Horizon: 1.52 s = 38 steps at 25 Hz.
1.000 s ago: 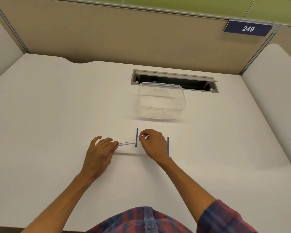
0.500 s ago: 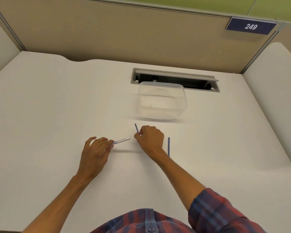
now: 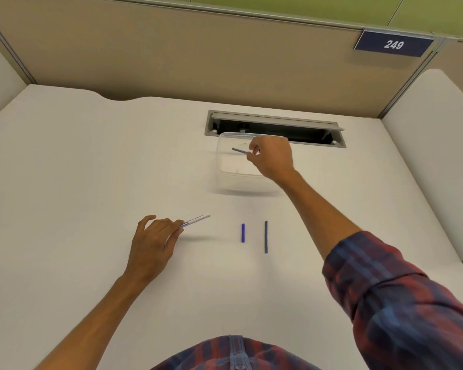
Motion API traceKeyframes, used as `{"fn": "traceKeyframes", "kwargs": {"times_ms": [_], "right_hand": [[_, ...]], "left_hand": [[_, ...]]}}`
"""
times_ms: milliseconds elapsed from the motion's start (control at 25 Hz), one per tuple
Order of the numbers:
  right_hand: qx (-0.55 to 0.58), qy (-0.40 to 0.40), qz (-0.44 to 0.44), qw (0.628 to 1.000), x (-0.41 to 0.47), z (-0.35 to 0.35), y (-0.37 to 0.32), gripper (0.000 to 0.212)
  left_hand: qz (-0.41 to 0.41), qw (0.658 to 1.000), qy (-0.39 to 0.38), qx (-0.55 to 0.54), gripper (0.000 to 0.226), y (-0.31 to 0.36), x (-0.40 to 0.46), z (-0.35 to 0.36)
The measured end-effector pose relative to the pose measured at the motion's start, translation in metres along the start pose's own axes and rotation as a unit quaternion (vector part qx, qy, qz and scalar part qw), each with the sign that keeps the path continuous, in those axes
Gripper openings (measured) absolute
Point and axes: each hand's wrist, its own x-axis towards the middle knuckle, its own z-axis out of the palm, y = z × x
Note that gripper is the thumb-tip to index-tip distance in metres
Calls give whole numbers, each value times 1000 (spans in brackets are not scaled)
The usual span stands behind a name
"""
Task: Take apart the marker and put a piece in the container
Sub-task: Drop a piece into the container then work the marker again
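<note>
The left hand (image 3: 155, 244) grips the white marker barrel (image 3: 195, 219) by its near end, raised off the table (image 3: 64, 182). Right of it, a short blue piece (image 3: 243, 232) and a longer dark piece (image 3: 266, 236) lie parallel, just apart. The right hand (image 3: 271, 158) pinches a thin blue piece (image 3: 239, 150) over the clear container (image 3: 225, 177).

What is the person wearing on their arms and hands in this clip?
Both hands, left hand and right hand, are bare, with no gloves, rings or watch visible. The right arm has a red and blue plaid sleeve pushed up the forearm; the left forearm shows no sleeve.
</note>
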Motion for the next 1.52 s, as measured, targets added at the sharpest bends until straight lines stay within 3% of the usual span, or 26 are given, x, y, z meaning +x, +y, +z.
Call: {"fn": "traceKeyframes", "kwargs": {"times_ms": [160, 400, 640, 800, 1080, 1240, 1400, 1520], "right_hand": [[76, 24, 29, 996, -5, 2, 8, 30], [193, 90, 80, 974, -91, 24, 26, 19], [151, -4, 201, 968, -172, 63, 45, 22], [122, -40, 217, 968, -185, 74, 45, 23], [123, -37, 234, 964, -182, 72, 35, 15], [234, -4, 237, 943, -183, 52, 36, 9], [412, 52, 199, 888, -186, 31, 28, 10], [466, 47, 167, 868, -188, 20, 18, 11]], "left_hand": [[1, 1000, -1, -1, 30, 2, 0, -2], [-1, 1000, -12, -7, 31, 3, 0, -5], [3, 1000, -16, -15, 31, 12, 2, -5], [10, 999, -18, -25, 30, 18, 4, -6], [17, 999, -11, -31, 29, 29, 10, -11], [9, 999, -5, -35, 29, 31, 14, -18], [8, 999, -6, -52, 30, 36, 20, -25], [12, 998, -2, -64, 29, 43, 25, -28]]}}
